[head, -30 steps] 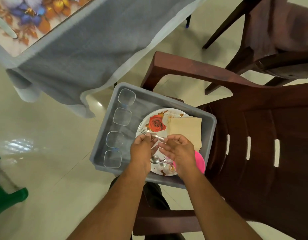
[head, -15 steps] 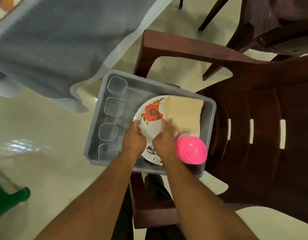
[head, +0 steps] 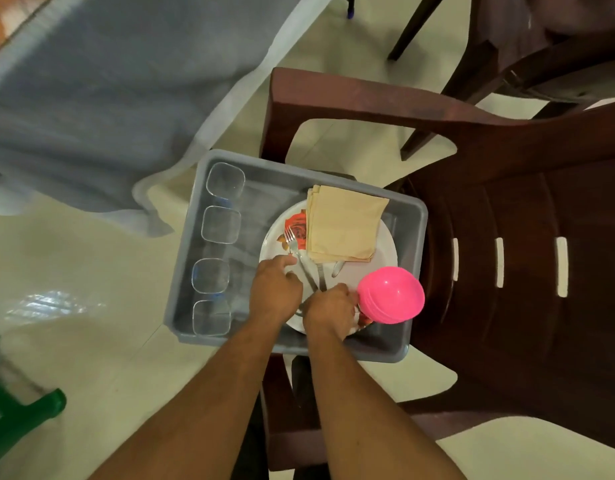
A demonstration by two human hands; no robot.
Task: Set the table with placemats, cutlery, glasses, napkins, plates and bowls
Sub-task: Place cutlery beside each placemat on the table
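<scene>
cutlery [head: 308, 271] lies on the rose-patterned plate [head: 385, 251] in the grey tub [head: 417, 216], napkins [head: 344, 228] at 12 o'clock, pink bowls [head: 391, 294] at 3 o'clock. right hand [head: 328, 311] pinches the cutlery handles; left hand [head: 275, 292] rests curled alongside, grip indeterminate. no legible writing.

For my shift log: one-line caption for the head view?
Both hands, left hand and right hand, gather cutlery from a floral plate inside a grey tub.
</scene>
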